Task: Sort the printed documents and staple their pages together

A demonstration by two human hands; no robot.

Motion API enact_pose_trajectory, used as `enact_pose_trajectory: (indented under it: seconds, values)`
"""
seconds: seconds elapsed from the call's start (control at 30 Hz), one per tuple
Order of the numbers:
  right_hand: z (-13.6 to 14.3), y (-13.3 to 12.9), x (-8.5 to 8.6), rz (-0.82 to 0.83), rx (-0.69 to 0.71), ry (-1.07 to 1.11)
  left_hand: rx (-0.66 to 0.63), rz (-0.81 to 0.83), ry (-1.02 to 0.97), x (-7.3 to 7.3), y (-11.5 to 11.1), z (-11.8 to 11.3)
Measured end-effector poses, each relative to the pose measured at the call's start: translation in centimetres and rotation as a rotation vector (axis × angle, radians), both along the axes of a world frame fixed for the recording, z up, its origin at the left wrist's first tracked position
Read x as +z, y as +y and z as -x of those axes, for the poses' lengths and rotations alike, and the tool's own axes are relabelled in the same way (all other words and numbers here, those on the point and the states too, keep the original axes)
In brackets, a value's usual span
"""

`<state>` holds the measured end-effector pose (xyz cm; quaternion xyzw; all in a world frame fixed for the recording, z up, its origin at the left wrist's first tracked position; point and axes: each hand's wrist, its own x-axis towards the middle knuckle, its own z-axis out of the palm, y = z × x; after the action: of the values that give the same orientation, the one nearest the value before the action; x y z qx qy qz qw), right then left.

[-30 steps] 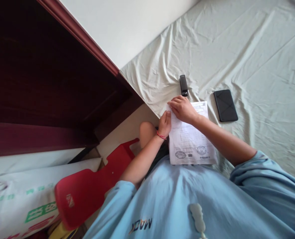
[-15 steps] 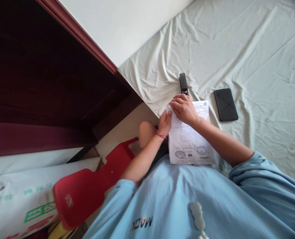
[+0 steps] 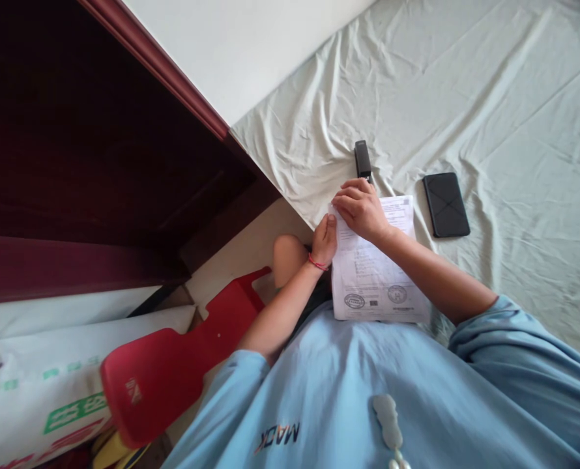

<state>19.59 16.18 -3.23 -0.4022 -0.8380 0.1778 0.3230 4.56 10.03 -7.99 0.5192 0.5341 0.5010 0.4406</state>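
As little has shifted, work apparently stays at one corner of the stamped document point(image 3: 368, 277). The left hand point(image 3: 324, 241) grasps its edge; the right hand's fingers curl above, grip hidden, the stapler point(image 3: 362, 158) just beyond.

Paper point(image 3: 363, 264), white with grey print and dark oval and round stamps point(image 3: 354, 301); stapler point(image 3: 362, 158), black; case point(image 3: 446, 204), black, crossed by diagonal lines; sheet point(image 3: 515, 117), pale grey-green; shirt point(image 3: 339, 378), light blue, lettered in black and orange; bracelet point(image 3: 318, 263), red; chair point(image 3: 163, 371), red; bag point(image 3: 26, 365), white, printed green and red; cabinet point(image 3: 99, 143), dark maroon.
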Motion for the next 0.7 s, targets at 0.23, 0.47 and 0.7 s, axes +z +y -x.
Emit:
enact_pose_trajectory:
  seconds: [0.23,0.47,0.7]
  values:
    - [0.4,0.4,-0.1,-0.001,0.052,0.024,-0.009,-0.006,0.044,-0.8,0.2,0.1]
    - [0.4,-0.1,0.9,-0.071,0.177,-0.145,0.031,0.020,-0.041,-0.7,0.5,-0.1]
    - [0.3,-0.2,0.9,-0.022,0.038,-0.128,0.000,0.001,-0.090,-1.2,0.3,0.2]
